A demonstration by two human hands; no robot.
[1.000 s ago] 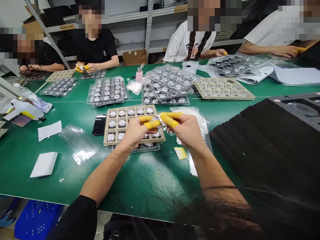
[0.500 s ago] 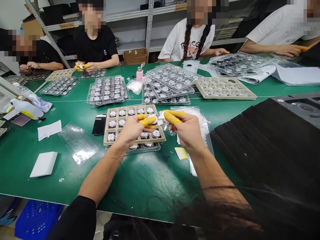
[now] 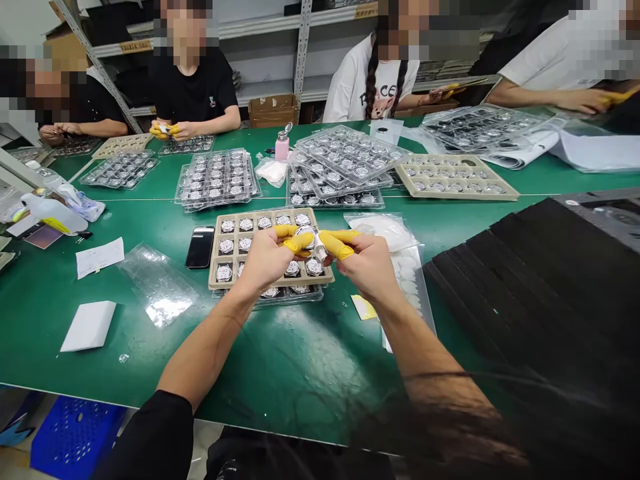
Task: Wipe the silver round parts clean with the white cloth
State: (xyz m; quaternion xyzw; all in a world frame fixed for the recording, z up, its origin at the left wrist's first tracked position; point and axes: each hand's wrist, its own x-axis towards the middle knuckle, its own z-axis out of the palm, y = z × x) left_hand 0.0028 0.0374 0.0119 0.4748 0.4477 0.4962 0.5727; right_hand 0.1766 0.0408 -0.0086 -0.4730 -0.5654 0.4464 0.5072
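My left hand (image 3: 273, 259), in yellow finger cots, is closed on a round watch head (image 3: 305, 235) with a pale dial, held by its edge. My right hand (image 3: 363, 261), also in yellow finger cots, pinches a small white cloth (image 3: 320, 251) against the right side of the watch head. Below both hands lies a beige compartment tray (image 3: 273, 281) with several similar watch heads in its cells. It rests on a clear plastic tray (image 3: 313, 294) that also holds watch heads. My fingers cover part of the tray and of the held watch.
A black phone (image 3: 200, 247) lies left of the tray. Farther back are stacked clear trays (image 3: 350, 152), a pink pump bottle (image 3: 282, 145) and another beige tray (image 3: 457, 193). Dark stacked sheets (image 3: 540, 293) fill the right. Co-workers sit across the green table (image 3: 165, 367).
My right hand has moved left and brought the cloth onto the watch head. Across the table, a co-worker in white has raised a flat thing in one hand.
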